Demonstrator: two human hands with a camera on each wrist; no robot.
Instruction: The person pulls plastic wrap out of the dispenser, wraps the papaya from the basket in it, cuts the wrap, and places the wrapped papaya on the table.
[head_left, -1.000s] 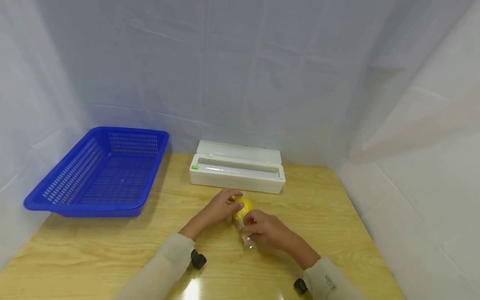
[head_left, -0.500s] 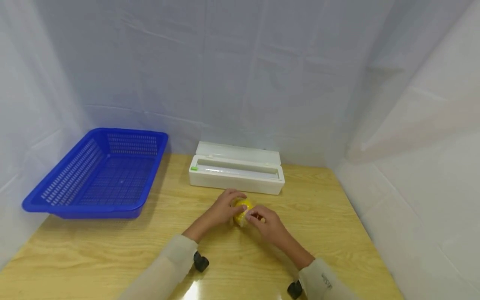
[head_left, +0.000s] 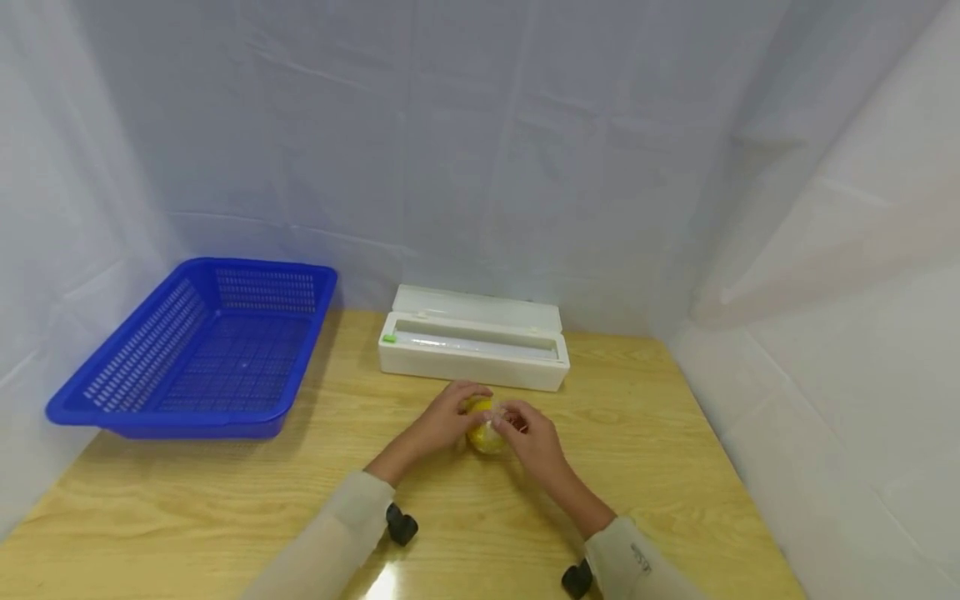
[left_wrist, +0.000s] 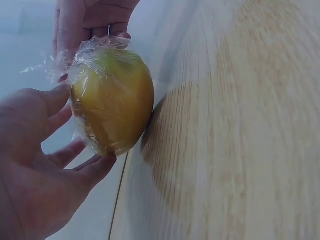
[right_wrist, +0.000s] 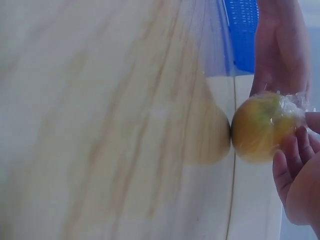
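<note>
A round yellow fruit (head_left: 487, 440), greenish at one end, rests on the wooden table, wrapped in clear cling film (left_wrist: 92, 57). My left hand (head_left: 442, 418) holds it from the left, thumb and fingers curved around its side. From the right, my right hand (head_left: 540, 442) pinches the gathered film near the top of the fruit. In the left wrist view the film bunches and wrinkles beside the thumb, while the fruit (left_wrist: 117, 107) bulges smooth toward the table. The right wrist view shows the crumpled film (right_wrist: 292, 106) between both hands; some fingertips are hidden there.
Behind the hands stands a white cling film box (head_left: 472, 363), lid raised, with a roll (head_left: 472, 343) inside. A blue plastic basket (head_left: 187, 418) sits at the left of the wooden table (head_left: 637, 433). White sheeting (head_left: 480, 167) encloses the back and sides.
My right hand has moved up and slightly left, from the loose film tail below the fruit to its top. The tail no longer hangs toward me. My left hand keeps its hold.
</note>
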